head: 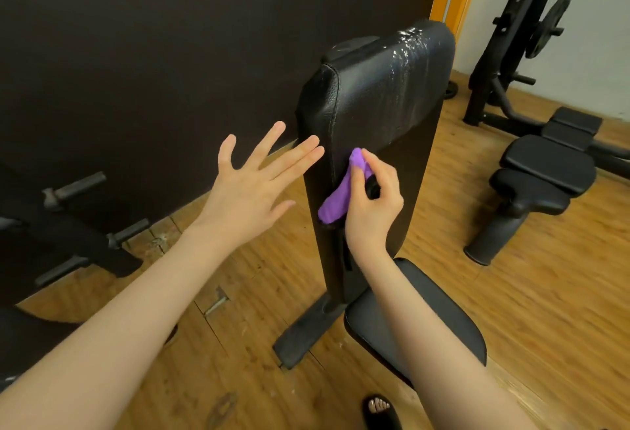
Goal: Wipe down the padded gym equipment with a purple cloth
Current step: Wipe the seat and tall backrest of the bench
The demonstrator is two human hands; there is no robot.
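- Head view: the right hand (373, 203) gripped one bunched purple cloth (337, 196) against the left edge of one upright back pad (378, 99).
- Left hand (254, 179) was spread flat, holding nothing, fingertips just beside the pad.
- Cloth appeared soft and light, best held bunched; the pad looked firm, its upper surface glistening, probably slippery.
- One seat pad (439, 310) sat below.

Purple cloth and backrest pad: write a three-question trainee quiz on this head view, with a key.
1. True or false: the left hand holds the purple cloth.
2. Which part of the backrest pad looks wet: A top, B bottom?
3. Fill in: the left hand's fingers are ____.

Key: 1 false, the right hand grips it against the pad's lower left edge. 2 A. 3 spread.
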